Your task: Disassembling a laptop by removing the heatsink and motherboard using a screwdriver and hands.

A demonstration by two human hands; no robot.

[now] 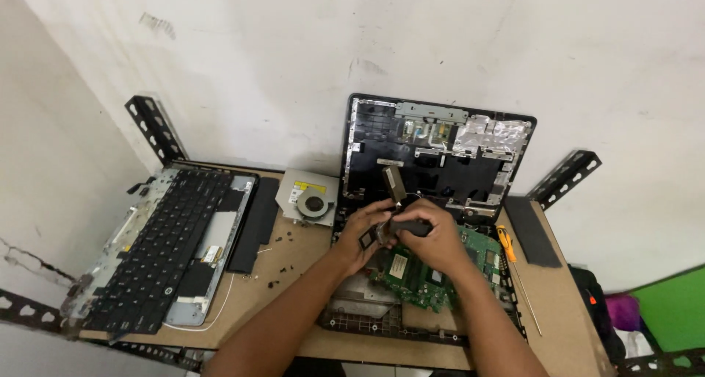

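Both my hands meet over an opened laptop base (382, 303) on a brown workbench. My left hand (361, 234) and my right hand (433, 234) together grip a copper heat pipe assembly (394, 186) whose end sticks up between them. Beneath my right hand lies the green motherboard (418, 270). A black laptop bottom cover (433, 153) leans upright against the white wall behind my hands.
A removed keyboard panel (161, 245) lies at the left beside a long black battery (255, 223). A cooling fan sits on a grey optical drive (312, 197). A yellow-handled screwdriver (510, 252) and a black strip (532, 230) lie at the right. Small screws are scattered near the centre.
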